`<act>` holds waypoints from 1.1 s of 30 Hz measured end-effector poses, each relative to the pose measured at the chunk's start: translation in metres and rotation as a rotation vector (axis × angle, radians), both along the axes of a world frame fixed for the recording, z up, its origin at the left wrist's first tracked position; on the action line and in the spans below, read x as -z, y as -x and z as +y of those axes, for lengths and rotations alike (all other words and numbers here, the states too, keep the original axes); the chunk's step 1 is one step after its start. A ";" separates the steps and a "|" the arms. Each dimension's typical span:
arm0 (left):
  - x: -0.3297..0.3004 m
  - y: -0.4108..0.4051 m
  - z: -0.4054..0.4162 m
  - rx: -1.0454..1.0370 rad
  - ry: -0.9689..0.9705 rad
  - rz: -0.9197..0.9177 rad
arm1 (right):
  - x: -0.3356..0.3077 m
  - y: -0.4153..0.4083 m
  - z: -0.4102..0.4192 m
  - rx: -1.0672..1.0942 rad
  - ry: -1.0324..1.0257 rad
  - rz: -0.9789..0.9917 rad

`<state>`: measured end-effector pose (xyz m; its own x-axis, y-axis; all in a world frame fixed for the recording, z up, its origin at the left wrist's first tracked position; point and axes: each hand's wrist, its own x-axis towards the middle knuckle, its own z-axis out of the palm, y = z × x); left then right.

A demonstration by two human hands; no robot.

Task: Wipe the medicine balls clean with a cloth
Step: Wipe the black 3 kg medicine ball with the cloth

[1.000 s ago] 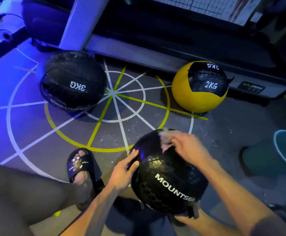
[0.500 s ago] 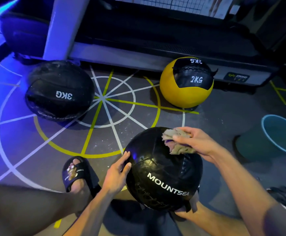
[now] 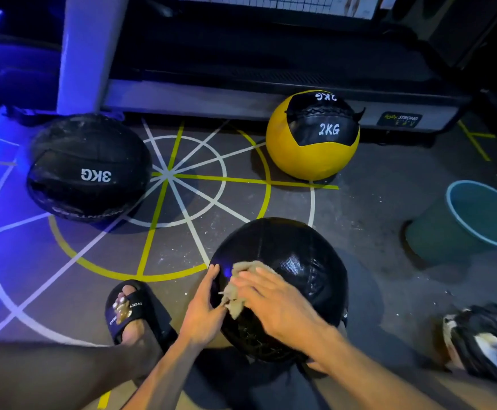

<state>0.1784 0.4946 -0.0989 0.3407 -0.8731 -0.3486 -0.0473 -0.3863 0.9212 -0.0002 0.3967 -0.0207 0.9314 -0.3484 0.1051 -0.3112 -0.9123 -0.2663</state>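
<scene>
A black medicine ball (image 3: 294, 255) sits on the floor right in front of me. My right hand (image 3: 273, 303) presses a beige cloth (image 3: 236, 291) flat against its near left side, fingers stretched out over the cloth. My left hand (image 3: 204, 309) rests on the ball's left flank with straight fingers, steadying it. Farther back lie a black ball marked 3KG (image 3: 89, 167) on the left and a yellow and black ball marked 2KG (image 3: 312, 134) on the right.
A teal bucket (image 3: 460, 229) stands at the right. My foot in a black slide sandal (image 3: 133, 309) is left of the near ball. A dark bag (image 3: 484, 350) lies at the lower right. A treadmill base (image 3: 241, 99) runs along the back.
My right hand has swept the cloth from the top of the ball down to its near left side. The left hand stays on the ball's flank. The camera has tilted slightly.
</scene>
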 end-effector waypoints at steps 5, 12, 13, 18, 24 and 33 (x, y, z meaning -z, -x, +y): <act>-0.004 0.002 -0.002 -0.087 0.001 0.067 | -0.019 0.048 -0.066 0.625 -0.252 -0.093; -0.008 0.000 -0.004 -0.102 0.028 -0.012 | -0.003 0.013 0.009 0.188 -0.096 -0.183; -0.007 0.001 -0.003 -0.089 0.027 -0.003 | 0.003 0.022 0.005 0.161 -0.025 -0.140; -0.011 0.001 -0.006 -0.081 0.011 0.034 | -0.004 0.064 -0.054 0.759 -0.277 -0.235; -0.019 0.002 -0.006 -0.102 0.011 0.014 | -0.020 0.026 0.014 0.575 -0.396 -0.371; -0.029 0.000 -0.016 -0.072 0.013 0.020 | -0.045 0.092 -0.056 1.185 -0.297 -0.558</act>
